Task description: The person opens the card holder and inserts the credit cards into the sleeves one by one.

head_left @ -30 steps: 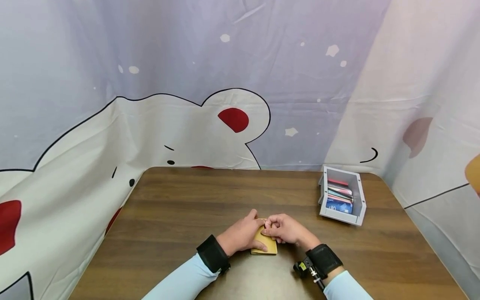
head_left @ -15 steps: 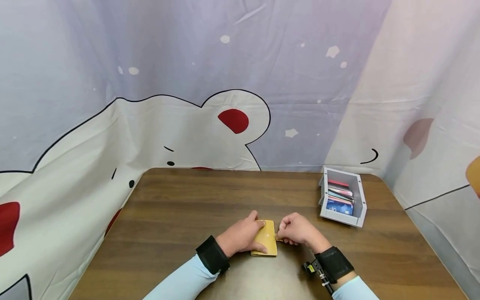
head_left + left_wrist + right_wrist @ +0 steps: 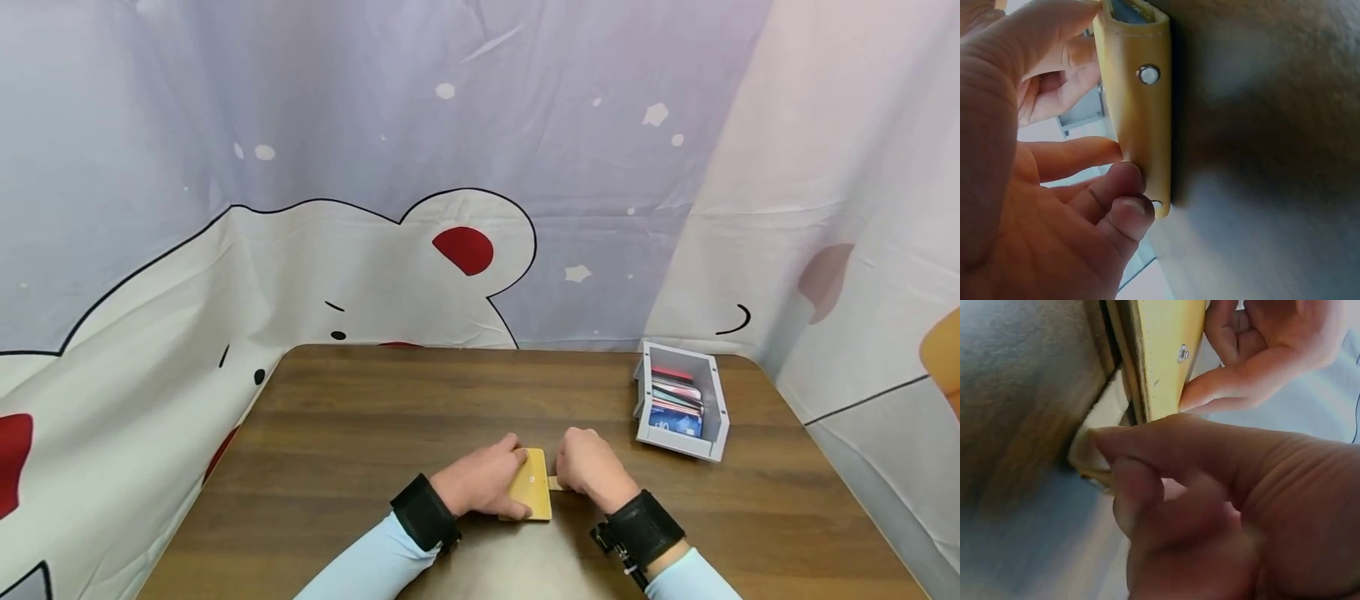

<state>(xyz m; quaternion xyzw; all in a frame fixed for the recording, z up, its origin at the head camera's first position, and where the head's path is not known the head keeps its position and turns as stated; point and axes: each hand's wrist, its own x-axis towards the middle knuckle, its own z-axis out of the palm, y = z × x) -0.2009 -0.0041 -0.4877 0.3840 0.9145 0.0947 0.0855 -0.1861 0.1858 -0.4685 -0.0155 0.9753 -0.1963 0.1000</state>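
locate the yellow wallet (image 3: 538, 492) lying on the wooden tabletop (image 3: 420, 396), between both hands. note the left hand (image 3: 480, 481) grasping the wallet along its left side; note the right hand (image 3: 592, 469) pinching the tan strap (image 3: 1105, 407) between thumb and forefinger, just beyond the wallet's right edge. beware of too hard a pull on the strap: likely to drag the wallet across the wood, or to twist it out of a hold limited to one side. avoid sharp flexing of the strap near the pinch (seemingly bent there, judging by the right wrist view), for risk of a crease or of poor alignment with the metal snap (image 3: 1183, 354) on the upper face. guard against slipping of the fingertips on so narrow a strip, probably ending in sudden loss of hold. avoid tilting the wallet: possibly enough to spill any contents, impossible to confirm from these views. keep any wide rightward swing away from the gray bin (image 3: 678, 444) of cards (image 3: 677, 408), for risk of a knock.
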